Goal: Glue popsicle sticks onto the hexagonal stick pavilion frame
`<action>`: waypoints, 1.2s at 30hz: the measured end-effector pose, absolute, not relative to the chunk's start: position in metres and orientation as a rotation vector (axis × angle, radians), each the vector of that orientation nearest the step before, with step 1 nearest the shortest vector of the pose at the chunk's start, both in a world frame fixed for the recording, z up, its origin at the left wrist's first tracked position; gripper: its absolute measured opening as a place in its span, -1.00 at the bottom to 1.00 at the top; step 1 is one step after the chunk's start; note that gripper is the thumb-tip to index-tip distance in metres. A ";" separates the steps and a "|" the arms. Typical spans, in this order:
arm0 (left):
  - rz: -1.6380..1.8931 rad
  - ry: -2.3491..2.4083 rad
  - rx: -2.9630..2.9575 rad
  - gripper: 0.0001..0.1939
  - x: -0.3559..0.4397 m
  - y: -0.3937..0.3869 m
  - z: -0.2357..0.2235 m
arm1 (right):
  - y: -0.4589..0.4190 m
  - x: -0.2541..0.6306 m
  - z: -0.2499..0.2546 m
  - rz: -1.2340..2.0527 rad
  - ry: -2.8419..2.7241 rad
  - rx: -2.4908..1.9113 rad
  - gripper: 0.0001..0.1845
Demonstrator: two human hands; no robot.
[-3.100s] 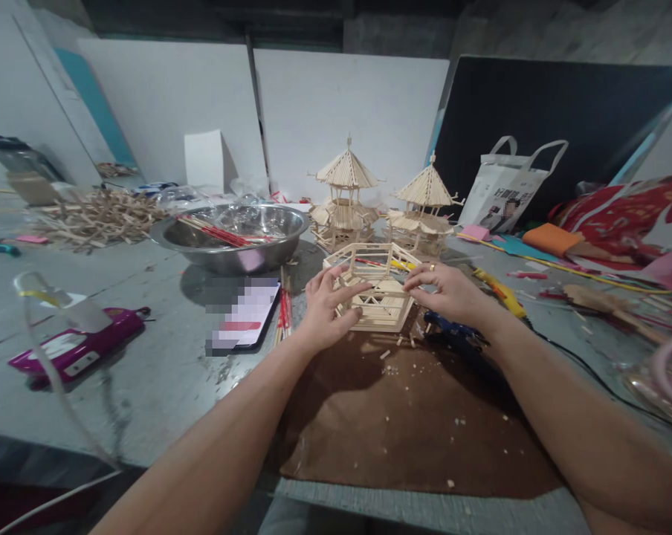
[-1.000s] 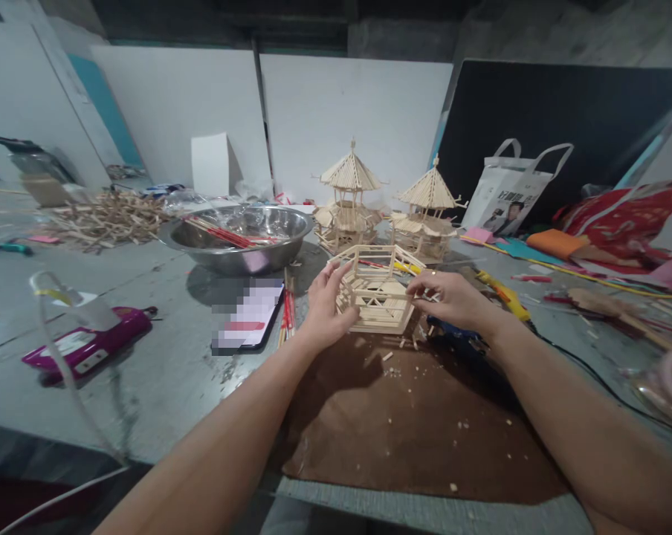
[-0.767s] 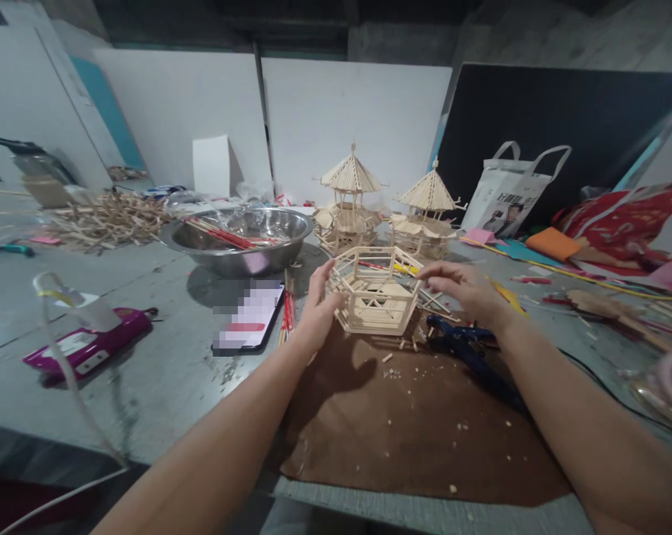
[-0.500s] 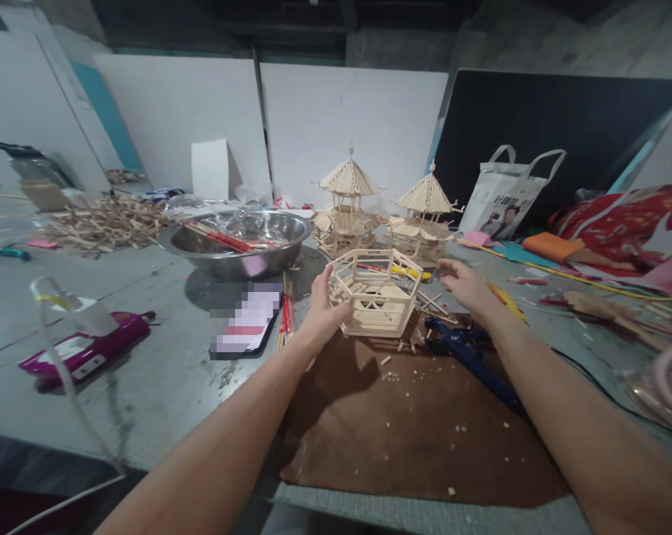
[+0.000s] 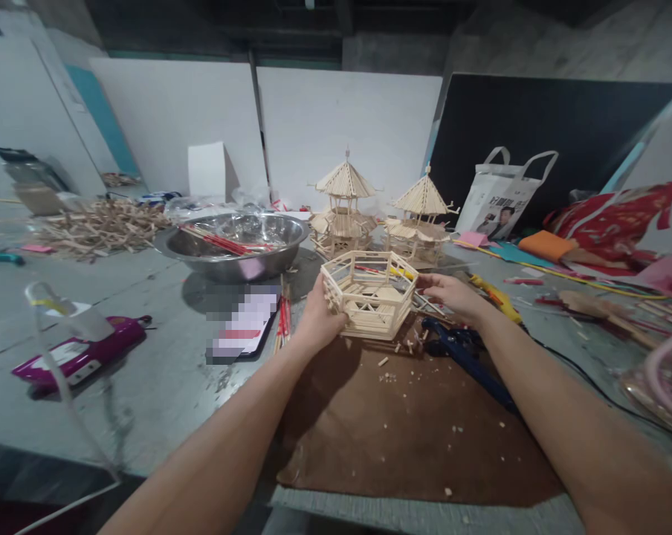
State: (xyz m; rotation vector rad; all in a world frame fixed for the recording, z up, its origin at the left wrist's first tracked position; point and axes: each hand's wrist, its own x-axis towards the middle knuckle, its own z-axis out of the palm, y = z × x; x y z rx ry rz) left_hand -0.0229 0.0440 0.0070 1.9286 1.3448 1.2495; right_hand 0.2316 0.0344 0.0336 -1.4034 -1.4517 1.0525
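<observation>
A hexagonal frame of pale wooden sticks (image 5: pixel 369 293) stands at the far edge of a brown mat (image 5: pixel 414 423). My left hand (image 5: pixel 317 319) grips the frame's left side, thumb on the front wall. My right hand (image 5: pixel 450 291) is just right of the frame, fingers curled by its right corner; whether they pinch anything I cannot make out. Dark blue pliers (image 5: pixel 470 353) lie below my right wrist. Two finished stick pavilions (image 5: pixel 344 204) (image 5: pixel 422 215) stand behind the frame.
A steel bowl (image 5: pixel 233 241) with red chopsticks sits to the left, a phone (image 5: pixel 241 327) in front of it, red sticks (image 5: pixel 284 316) beside it. A heap of wood scraps (image 5: pixel 102 223), a magenta tool (image 5: pixel 76 353), a yellow glue gun (image 5: pixel 495 293) and a white bag (image 5: pixel 500 193) surround the work spot.
My right hand left the frame's front, swung out to the right, then came back to its right corner. The left hand kept hold and the frame turned slightly.
</observation>
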 end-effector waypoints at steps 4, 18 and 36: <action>1.035 1.525 1.832 -0.25 -0.030 0.047 0.010 | 0.032 0.234 0.035 1.124 -1.401 -1.410 -0.69; 1.235 1.237 1.405 -0.59 -0.033 0.055 0.006 | 0.017 0.222 0.045 1.322 -1.442 -1.441 -0.84; 1.339 1.426 1.303 -0.82 -0.032 0.053 0.011 | 0.006 0.221 0.058 1.228 -1.655 -1.496 -0.82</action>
